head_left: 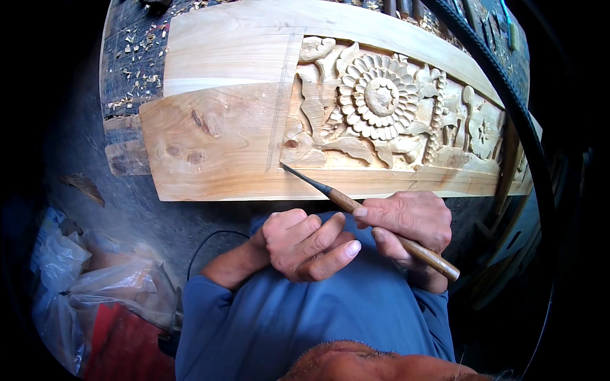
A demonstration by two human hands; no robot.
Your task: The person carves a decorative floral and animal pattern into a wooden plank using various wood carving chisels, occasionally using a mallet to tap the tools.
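Note:
My right hand [410, 225] grips the wooden handle of a long carving chisel [343, 200], whose dark blade angles up-left to rest near the lower left corner of the carved relief. Just left of the handle, my left hand [308, 244] is loosely curled, its palm and anything inside hidden. Both hands are below the wooden panel [216, 140], which has a plain pencil-lined left section and a raised carving [381, 95] of a large layered flower, leaves and beading to the right.
A dark workbench [133, 63] with wood shavings lies under the panel, with tools [489, 28] at its back right. A dark cable [502, 82] arches down the right side. Plastic bags [76, 279] and red material [121, 343] lie at lower left.

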